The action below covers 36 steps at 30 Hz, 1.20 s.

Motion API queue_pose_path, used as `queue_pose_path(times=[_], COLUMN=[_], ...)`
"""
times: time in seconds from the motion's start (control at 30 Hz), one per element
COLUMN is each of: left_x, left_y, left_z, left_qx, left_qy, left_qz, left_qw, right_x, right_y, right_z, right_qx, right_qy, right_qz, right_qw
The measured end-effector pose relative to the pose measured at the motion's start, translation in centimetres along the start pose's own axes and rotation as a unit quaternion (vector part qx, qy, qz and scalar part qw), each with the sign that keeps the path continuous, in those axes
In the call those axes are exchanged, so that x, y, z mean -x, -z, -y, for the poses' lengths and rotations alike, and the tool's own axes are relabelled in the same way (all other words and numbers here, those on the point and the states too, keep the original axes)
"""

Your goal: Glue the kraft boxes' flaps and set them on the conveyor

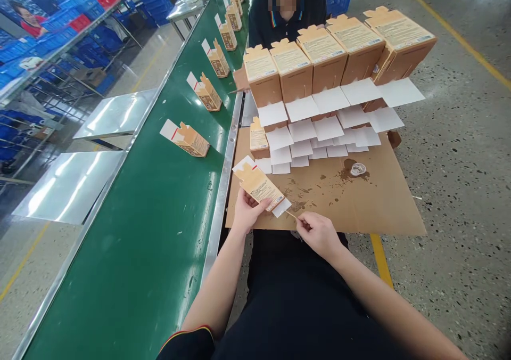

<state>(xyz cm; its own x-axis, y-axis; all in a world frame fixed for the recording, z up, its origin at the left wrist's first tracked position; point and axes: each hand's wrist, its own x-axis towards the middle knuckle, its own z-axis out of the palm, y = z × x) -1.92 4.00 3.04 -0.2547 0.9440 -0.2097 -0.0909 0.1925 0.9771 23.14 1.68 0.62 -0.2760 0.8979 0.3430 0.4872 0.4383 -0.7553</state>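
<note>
Holding the small carton (pixel 259 187) in the left hand (pixel 246 211), the person keeps it tilted just above the near edge of the cardboard sheet (pixel 359 205), its white end flap (pixel 281 207) hanging open toward the right hand (pixel 317 234). The left grip is closed around the carton's lower body, thumb on the printed face. The right grip is pinched narrow on a thin stick (pixel 292 214), whose tip sits at or just beside the open flap; whether it touches cannot be told.

The dark stains on the sheet and the small round pot (pixel 358 169) suggest an adhesive step, judged from appearance only. To do it well:

- Keep the carton steady and the flap fully exposed, so that the stick meets the flap flat.
- Spread a thin, even line; surplus would likely squeeze out onto the printed face.
- Hold the fingers off the coated area.
- Keep the stick tip away from the dark clothing directly below.

Behind the sheet, stacked cartons (pixel 319 62) stand in tiers with their white flaps overhanging. On the green conveyor belt (pixel 151 232) to the left, a row of cartons (pixel 190 139) lies spaced apart, running away from the camera. Another person (pixel 285 14) sits beyond the stack.
</note>
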Motion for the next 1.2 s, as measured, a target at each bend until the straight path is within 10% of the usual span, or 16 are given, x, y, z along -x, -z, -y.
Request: queue_pose_path(times=[0.6,0.83,0.97,1.1,1.2], left_x=[3.0,-0.8,-5.1,-7.1,-6.0], left_y=[-2.2,10.2,17.5,19.1,18.0], left_z=[3.9,-1.3,-4.6,-5.0,-3.8], left_qx=[-0.156,-0.105,-0.099,-0.111,-0.132], left_qy=[-0.120,-0.175,-0.086,0.001,-0.061], left_qz=[-0.079,-0.301,-0.380,-0.374,-0.444], left_qw=[0.977,0.931,0.915,0.921,0.884], right_x=[1.8,1.5,0.2,-1.0,-0.6], right_y=[3.7,5.0,5.1,5.2,6.0], right_z=[0.3,-0.4,-0.4,-0.2,-0.7], right_qx=[-0.010,-0.007,-0.013,-0.024,-0.008], right_qy=[-0.091,-0.103,-0.077,-0.051,-0.067], right_qz=[-0.130,-0.186,-0.185,-0.172,-0.192], right_qw=[0.987,0.977,0.980,0.983,0.979])
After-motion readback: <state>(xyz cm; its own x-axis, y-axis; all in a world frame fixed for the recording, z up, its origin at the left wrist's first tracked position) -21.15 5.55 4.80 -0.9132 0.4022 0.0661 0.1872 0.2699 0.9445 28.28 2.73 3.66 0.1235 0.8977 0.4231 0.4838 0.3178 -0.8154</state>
